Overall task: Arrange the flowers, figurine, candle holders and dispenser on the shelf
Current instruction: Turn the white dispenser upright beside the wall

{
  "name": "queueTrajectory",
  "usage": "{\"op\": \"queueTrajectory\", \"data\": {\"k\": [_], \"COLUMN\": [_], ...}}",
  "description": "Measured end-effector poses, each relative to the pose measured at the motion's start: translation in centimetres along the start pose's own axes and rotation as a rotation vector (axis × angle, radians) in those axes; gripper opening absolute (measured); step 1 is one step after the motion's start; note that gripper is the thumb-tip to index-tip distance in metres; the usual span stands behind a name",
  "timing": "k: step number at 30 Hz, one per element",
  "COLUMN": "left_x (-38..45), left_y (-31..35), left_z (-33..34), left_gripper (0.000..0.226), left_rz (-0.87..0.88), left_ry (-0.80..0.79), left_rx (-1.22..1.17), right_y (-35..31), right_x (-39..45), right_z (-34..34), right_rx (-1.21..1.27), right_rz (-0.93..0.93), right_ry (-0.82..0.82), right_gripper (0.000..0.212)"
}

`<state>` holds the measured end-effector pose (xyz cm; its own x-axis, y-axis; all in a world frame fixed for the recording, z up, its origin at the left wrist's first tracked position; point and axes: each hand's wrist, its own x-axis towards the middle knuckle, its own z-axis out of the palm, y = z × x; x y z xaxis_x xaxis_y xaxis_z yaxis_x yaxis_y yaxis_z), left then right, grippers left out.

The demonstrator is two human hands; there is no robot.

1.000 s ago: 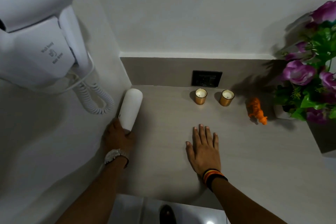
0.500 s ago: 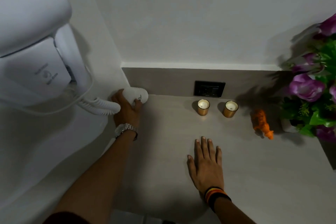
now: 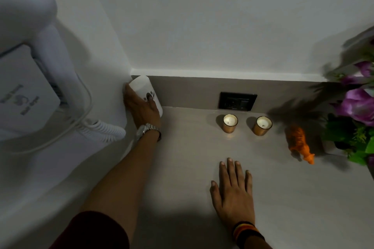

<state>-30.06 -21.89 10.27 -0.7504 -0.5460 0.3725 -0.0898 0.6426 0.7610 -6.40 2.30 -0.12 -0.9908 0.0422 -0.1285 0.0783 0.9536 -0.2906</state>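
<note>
Now the left hand [image 3: 141,110] wraps the dispenser [image 3: 146,93] at the shelf's [image 3: 283,198] back-left corner; it should settle upright before release. The right hand [image 3: 232,194] lies flat, empty.

Wall-mounted white hair dryer [image 3: 26,79] with coiled cord [image 3: 105,131], black wall socket [image 3: 237,101], white wall [image 3: 202,16]
</note>
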Motion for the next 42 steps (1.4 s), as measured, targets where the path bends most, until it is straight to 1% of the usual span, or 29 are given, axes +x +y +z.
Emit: {"op": "queueTrajectory", "data": {"k": [2, 3, 6, 9, 13, 16, 20, 22, 23, 25, 27, 29, 31, 34, 36, 39, 40, 42], "left_x": [-1.4, -2.1, -3.6, -3.5, -2.3, -1.9, -2.4, -2.0, -1.6, -0.6, -0.2, -0.3, -0.4, -0.4, -0.5, -1.0, -1.0, -0.8], "left_y": [-0.5, -1.0, -2.6, -3.5, -4.2, -4.1, -2.7, -2.2, -2.1, -2.0, -2.2, -2.3, -2.6, -2.9, -2.7, -1.5, -1.2, -1.0], "left_z": [0.7, 0.9, 1.4, 1.7, 1.7, 1.5, 2.2, 2.5, 2.5, 2.5, 2.3, 2.0, 1.4, 0.7, 0.6, 1.2, 1.6, 2.0], "left_gripper": [0.081, 0.080, 0.057, 0.039, 0.031, 0.039, 0.071, 0.087, 0.092, 0.093, 0.084, 0.070, 0.066, 0.077, 0.090, 0.110, 0.112, 0.108], "left_rz": [-0.138, -0.226, -0.407, -0.454, -0.447, -0.412, -0.485, -0.519, -0.523, -0.507, -0.458, -0.391, -0.338, -0.299, -0.311, -0.394, -0.436, -0.490], "left_ry": [-0.002, -0.018, -0.079, -0.076, 0.011, -0.005, -0.087, -0.081, -0.076, -0.083, -0.075, -0.062, -0.093, -0.186, -0.214, -0.164, -0.131, -0.088], "left_rx": [-0.044, -0.037, 0.006, -0.005, -0.019, -0.001, -0.047, -0.049, -0.011, 0.126, 0.210, 0.195, 0.159, 0.162, 0.176, 0.156, 0.132, 0.110], "right_y": [0.0, 0.0, -0.1, 0.0, 0.1, 0.1, 0.1, 0.2, 0.2, 0.3, 0.2, 0.3, 0.3, 0.3, 0.2, 0.2, 0.2, 0.3], "right_x": [0.0, 0.1, 0.1, 0.1, 0.0, 0.1, 0.1, 0.1, 0.2, 0.2, 0.1, 0.1, 0.1, 0.1, 0.0, 0.0, 0.0, 0.0], "right_z": [0.0, 0.0, 0.0, 0.2, 0.4, 0.4, 0.6, 0.8, 0.8, 1.0, 1.1, 1.1, 1.0, 0.9, 0.7, 0.7, 0.7, 0.9], "right_rx": [0.001, 0.002, -0.002, 0.002, 0.007, 0.007, -0.002, -0.004, -0.002, 0.004, 0.007, 0.011, 0.006, 0.006, 0.007, 0.006, 0.008, 0.007], "right_rz": [0.005, 0.008, 0.011, 0.010, 0.006, 0.008, 0.019, 0.020, 0.020, 0.024, 0.020, 0.016, 0.013, 0.014, 0.013, 0.010, 0.013, 0.012], "right_ry": [0.000, 0.000, 0.012, 0.026, 0.034, 0.035, 0.038, 0.041, 0.044, 0.047, 0.060, 0.065, 0.067, 0.066, 0.065, 0.055, 0.057, 0.065], "right_gripper": [0.073, 0.073, 0.072, 0.071, 0.070, 0.071, 0.070, 0.070, 0.070, 0.069, 0.069, 0.069, 0.069, 0.069, 0.068, 0.068, 0.068, 0.068]}}
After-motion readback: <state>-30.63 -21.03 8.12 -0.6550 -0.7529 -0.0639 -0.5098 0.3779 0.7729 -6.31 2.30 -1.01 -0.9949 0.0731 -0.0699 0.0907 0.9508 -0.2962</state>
